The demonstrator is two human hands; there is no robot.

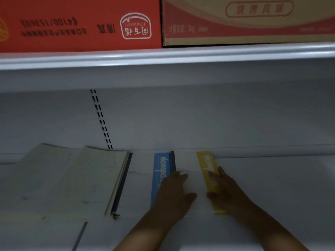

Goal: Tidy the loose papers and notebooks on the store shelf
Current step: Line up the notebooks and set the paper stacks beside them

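Note:
Two white notebooks lie flat side by side on the white shelf [272, 187]. One has a blue spine band [160, 171], the other a yellow spine band [208, 167]. My left hand [172, 196] rests flat on the white cover between the two bands, fingers spread, overlapping the blue band's lower part. My right hand [228, 191] lies on the yellow band, thumb at its left edge. To the left, a pile of loose cream papers [72, 178] lies open and curled, with a dark-spined notebook [121, 183] at its right edge.
The shelf's back wall has a slotted upright [101, 120]. An upper shelf edge [163, 57] runs overhead, carrying a red carton [72, 24] and a tan carton [253, 20]. A seam [79, 236] splits the lower shelf at the front left.

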